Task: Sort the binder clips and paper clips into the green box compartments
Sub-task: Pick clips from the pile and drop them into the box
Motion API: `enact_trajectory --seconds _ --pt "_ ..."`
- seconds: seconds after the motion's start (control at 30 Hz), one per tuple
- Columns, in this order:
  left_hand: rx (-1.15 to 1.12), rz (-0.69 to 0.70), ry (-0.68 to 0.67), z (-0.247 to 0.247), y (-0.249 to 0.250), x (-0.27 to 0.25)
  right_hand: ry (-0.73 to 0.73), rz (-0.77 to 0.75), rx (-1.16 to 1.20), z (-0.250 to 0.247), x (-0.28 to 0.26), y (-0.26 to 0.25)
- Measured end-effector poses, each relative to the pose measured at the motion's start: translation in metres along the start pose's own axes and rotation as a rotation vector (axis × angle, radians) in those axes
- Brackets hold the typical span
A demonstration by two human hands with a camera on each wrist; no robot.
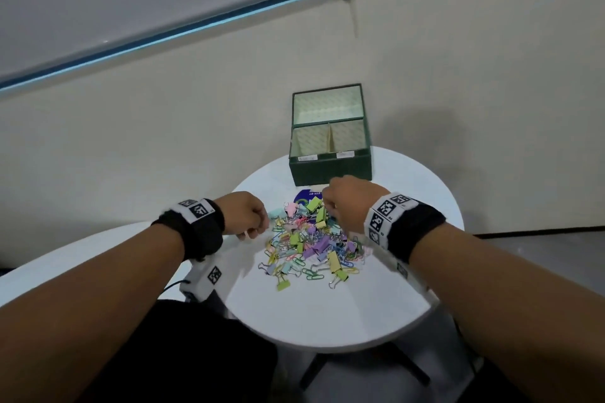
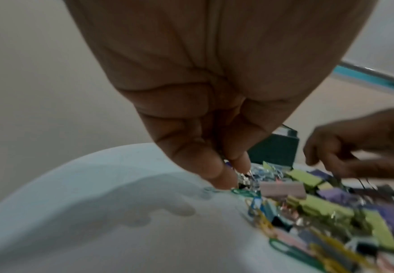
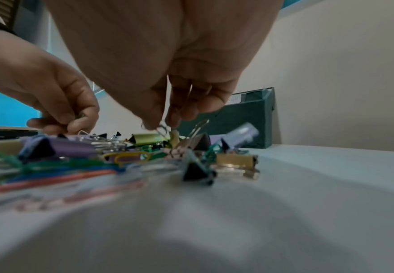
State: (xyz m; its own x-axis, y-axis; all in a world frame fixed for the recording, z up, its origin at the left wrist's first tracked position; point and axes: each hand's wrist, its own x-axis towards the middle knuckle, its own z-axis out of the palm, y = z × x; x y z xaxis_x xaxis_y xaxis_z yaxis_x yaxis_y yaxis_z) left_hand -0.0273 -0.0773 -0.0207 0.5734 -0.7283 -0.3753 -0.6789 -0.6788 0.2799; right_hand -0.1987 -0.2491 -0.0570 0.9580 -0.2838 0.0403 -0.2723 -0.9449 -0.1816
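White table [image 1: 327,314]; green box [image 1: 330,170] labels unreadable; clip pile [image 1: 311,245].

Hidden grips, blurred clips
Head view hides both hands' fingertips; the near clip pile [image 3: 51,171] blurs in the wrist views, and labels [image 1: 307,158] on the green box [image 1: 330,170] are too small to read

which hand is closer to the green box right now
Right. The right hand is just in front of the green box, at the pile's far edge. The left hand is farther back at the pile's left edge.
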Motion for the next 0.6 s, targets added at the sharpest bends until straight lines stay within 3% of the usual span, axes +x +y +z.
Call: enact_trajectory --seconds 0.1,0.17,0.37,0.6 --pt "0.313 0.100 0.037 0.001 0.003 0.008 0.048 0.039 0.083 0.001 0.007 0.004" --pt "0.382 0.131 0.060 0.004 -0.005 0.015 0.067 0.067 0.117 0.004 0.007 0.004" --pt "0.265 0.248 0.132 0.017 -0.018 0.020 0.140 0.096 0.187 0.006 0.007 0.003" --pt "0.249 0.345 0.152 0.021 -0.015 0.020 0.146 0.090 -0.010 0.012 0.011 0.002"
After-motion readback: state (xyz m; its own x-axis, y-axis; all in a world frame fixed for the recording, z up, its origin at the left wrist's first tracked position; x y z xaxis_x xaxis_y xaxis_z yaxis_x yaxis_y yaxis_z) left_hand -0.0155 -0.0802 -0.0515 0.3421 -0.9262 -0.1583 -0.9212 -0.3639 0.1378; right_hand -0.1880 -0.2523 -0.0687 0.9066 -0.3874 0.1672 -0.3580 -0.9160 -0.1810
